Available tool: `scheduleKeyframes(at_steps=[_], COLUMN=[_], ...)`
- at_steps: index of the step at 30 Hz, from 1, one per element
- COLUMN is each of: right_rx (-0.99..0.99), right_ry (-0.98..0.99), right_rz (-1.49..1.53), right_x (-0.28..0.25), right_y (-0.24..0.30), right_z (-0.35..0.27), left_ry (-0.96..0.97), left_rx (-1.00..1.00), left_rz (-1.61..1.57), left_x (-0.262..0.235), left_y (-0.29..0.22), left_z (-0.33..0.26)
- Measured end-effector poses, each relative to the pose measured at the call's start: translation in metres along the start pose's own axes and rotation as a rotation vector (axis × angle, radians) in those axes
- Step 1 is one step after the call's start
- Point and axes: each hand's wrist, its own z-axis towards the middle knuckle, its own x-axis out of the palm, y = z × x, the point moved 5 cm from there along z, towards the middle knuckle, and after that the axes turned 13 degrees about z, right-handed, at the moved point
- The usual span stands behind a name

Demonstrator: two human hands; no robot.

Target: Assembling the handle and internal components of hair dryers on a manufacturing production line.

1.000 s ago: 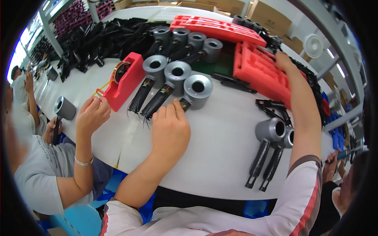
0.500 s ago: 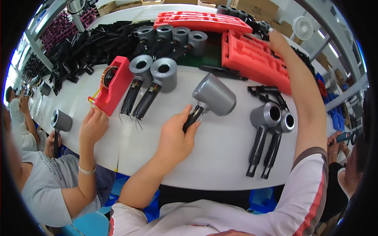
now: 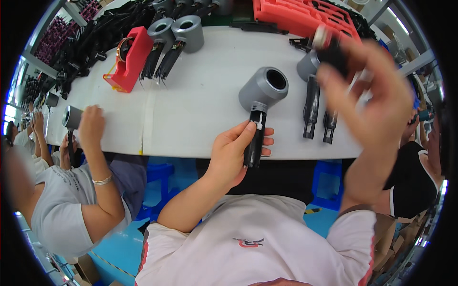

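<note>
My left hand (image 3: 231, 152) is closed round the black handle of a hair dryer (image 3: 257, 95). Its grey barrel points up, the round opening turned to the right, and the handle hangs down past the table's near edge. To the right, my raised right hand (image 3: 377, 90) is smeared by motion. Between its thumb and fingers is a dark cylindrical part (image 3: 334, 58) with a pale and reddish end, too blurred to name more closely. Behind that hand, two more grey hair dryers (image 3: 311, 102) lie on the table, partly hidden by it.
A red tape dispenser (image 3: 131, 64) stands at the left, beside two hair dryers (image 3: 188, 35) with wires at their handle ends. Red moulded trays (image 3: 296, 21) lie at the back right. A co-worker's hand (image 3: 92, 126) is near another hair dryer (image 3: 71, 117).
My right hand has come back from the far right with the dark part. My left hand has brought the hair dryer nearer and turned it more upright. The view has tipped downward.
</note>
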Motion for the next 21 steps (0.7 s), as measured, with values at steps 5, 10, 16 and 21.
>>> scheduleKeyframes(at_steps=[5,10,16,21], right_rx=[0.309,0.362,0.315,0.194], right_ry=[-0.113,-0.155,-0.178,-0.128], right_rz=[0.376,0.356,0.376,0.394], right_x=[0.061,0.087,0.099,0.113], right_y=[-0.016,-0.033,-0.038,-0.025], right_z=[-0.111,-0.143,-0.151,-0.148], left_ry=[-0.051,-0.2,-0.271,-0.19], left_rx=[0.144,0.308,0.632,0.766], left_rz=[0.176,0.576,0.906,1.045], left_x=[-0.012,-0.028,-0.023,-0.007], left_y=[0.014,0.006,-0.015,-0.028], left_z=[-0.004,-0.027,-0.043,-0.053])
